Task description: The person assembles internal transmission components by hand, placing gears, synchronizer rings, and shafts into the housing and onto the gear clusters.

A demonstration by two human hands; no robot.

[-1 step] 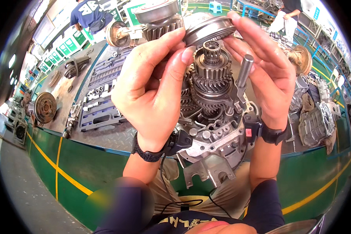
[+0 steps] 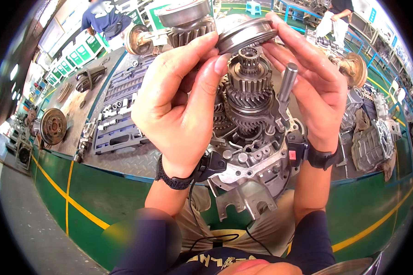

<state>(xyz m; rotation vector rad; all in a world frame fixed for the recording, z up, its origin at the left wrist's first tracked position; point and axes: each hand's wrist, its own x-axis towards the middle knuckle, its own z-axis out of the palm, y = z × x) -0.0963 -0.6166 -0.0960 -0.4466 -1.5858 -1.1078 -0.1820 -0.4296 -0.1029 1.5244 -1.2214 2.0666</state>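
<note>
My left hand (image 2: 175,96) and my right hand (image 2: 317,80) hold a grooved steel synchronizer sleeve (image 2: 245,36) between them, tilted. The left thumb and fingers pinch its left rim; the right fingers press on its right rim, with that palm turned inward. Below it stands an upright gear shaft (image 2: 250,82) with stacked helical gears, its splined top just under the sleeve and seemingly apart from it. Beside my right thumb rises a plain metal rod (image 2: 287,83) with a shift fork at its foot. The gear stack sits in a cast metal gearbox housing (image 2: 250,170).
A blue-grey socket set tray (image 2: 119,140) lies left on the metal workbench (image 2: 92,158). Farther left is a rusty brake drum (image 2: 53,126). Behind my left hand stands a large gear part (image 2: 186,34). At right sits a ribbed casing (image 2: 371,144). Two people are in the background.
</note>
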